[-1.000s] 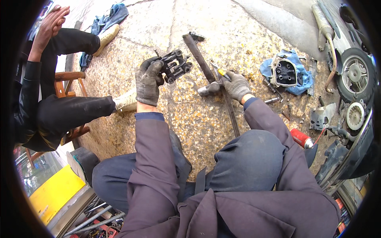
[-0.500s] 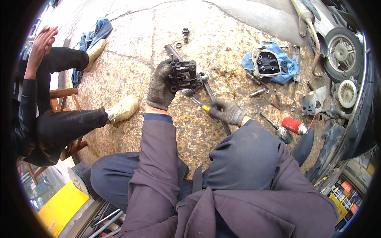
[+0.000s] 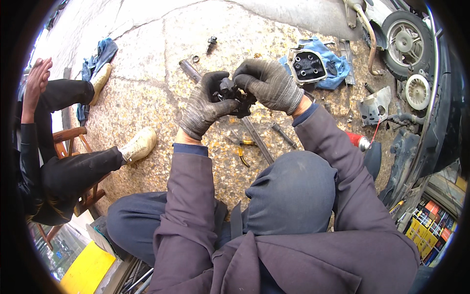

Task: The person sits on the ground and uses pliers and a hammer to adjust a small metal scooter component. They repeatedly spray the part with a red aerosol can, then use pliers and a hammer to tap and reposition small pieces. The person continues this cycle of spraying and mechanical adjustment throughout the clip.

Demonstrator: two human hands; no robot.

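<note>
My gloved left hand (image 3: pixel 203 105) grips a black metal assembly (image 3: pixel 235 100) with several cylindrical bosses. My gloved right hand (image 3: pixel 268 84) has its fingers bent onto the top and right of the same part, hiding much of it. Below them on the ground lie yellow-handled pliers (image 3: pixel 241 149), a long dark metal bar (image 3: pixel 258 139) and a slim steel tool (image 3: pixel 285 136). Farther off, past my hands, are a small dark fitting (image 3: pixel 211 45) and a ring (image 3: pixel 195 58). An open housing with a black inside (image 3: pixel 307 68) rests on a blue cloth (image 3: pixel 333 73).
A co-worker's legs (image 3: pixel 83 166), shoes (image 3: pixel 138 146), clasped hands (image 3: pixel 38 81) and wooden stool (image 3: pixel 68 137) are at my left. At my right are an exhaust pipe (image 3: pixel 373 46), wheel (image 3: pixel 406 41), red spray can (image 3: pixel 358 139), bent metal shield (image 3: pixel 374 108) and vehicle body (image 3: pixel 440 122).
My right hand has let go of the yellow-handled tool, which now lies on the ground, and has moved up onto the black assembly beside my left hand. The view has shifted.
</note>
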